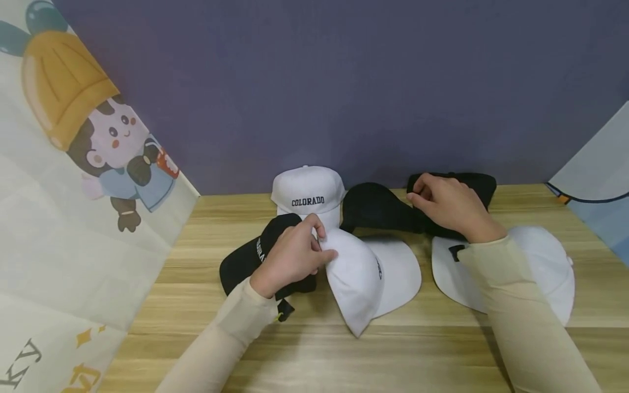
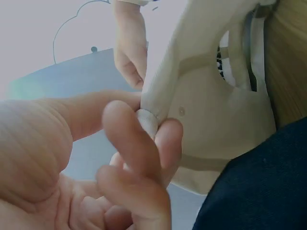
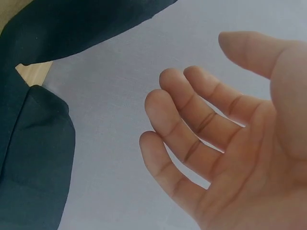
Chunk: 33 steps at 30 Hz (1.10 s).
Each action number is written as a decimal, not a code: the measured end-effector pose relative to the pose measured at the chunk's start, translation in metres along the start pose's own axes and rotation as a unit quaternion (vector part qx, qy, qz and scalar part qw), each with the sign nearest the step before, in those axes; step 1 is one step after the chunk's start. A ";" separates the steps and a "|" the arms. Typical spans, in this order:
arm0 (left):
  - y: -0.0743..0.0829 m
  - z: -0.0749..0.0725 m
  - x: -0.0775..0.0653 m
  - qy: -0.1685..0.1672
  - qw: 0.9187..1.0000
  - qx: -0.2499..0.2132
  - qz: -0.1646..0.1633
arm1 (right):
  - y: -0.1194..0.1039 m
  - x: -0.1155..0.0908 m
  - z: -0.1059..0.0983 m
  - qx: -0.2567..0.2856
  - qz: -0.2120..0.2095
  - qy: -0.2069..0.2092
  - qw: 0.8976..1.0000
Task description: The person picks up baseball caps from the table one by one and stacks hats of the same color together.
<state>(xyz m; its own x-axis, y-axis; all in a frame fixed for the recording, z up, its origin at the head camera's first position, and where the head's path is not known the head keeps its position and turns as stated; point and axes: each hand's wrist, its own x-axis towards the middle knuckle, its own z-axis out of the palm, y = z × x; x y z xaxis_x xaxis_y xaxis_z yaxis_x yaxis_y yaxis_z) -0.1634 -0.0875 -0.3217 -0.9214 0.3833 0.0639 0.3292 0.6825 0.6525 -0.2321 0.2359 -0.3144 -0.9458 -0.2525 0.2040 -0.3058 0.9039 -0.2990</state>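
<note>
My left hand pinches the top button of a white cap between thumb and fingers. The cap is tilted, its brim pointing right in the head view; the left wrist view shows its crown and back opening. Behind and left of that hand, partly covered by it, lies a black cap with white lettering. My right hand is over a black cap at the back right, fingers loosely bent and holding nothing. Another black cap lies just left of it.
A white cap lettered COLORADO stands at the back against the dark panel. Another white cap lies at the right, partly under my right sleeve. A printed cartoon sheet borders the wooden table on the left.
</note>
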 end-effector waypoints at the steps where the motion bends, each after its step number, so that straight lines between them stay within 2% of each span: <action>1: 0.001 -0.001 0.000 0.002 1.000 0.000 0.004 | 0.000 0.000 0.000 0.001 0.000 -0.001 1.000; 6: 0.002 -0.002 -0.001 -0.002 1.000 0.013 0.017 | 0.000 0.002 0.001 0.005 -0.001 -0.002 1.000; 13: 0.003 -0.005 -0.004 0.023 0.997 0.059 0.041 | 0.000 0.002 0.002 0.011 -0.006 0.001 1.000; 20: 0.005 -0.012 -0.008 0.037 0.995 0.055 0.077 | -0.001 0.002 0.002 0.015 -0.004 -0.007 1.000; 33: 0.004 -0.021 -0.007 0.009 0.989 0.063 0.133 | -0.002 0.001 0.002 0.009 0.000 -0.016 1.000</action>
<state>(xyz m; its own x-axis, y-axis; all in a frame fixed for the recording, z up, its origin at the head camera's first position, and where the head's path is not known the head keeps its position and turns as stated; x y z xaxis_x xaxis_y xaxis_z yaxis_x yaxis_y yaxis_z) -0.1603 -0.1007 -0.3038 -0.8020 0.5496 0.2340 0.5822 0.6320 0.5115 -0.2325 0.2333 -0.3156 -0.9488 -0.2633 0.1743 -0.3072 0.8977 -0.3160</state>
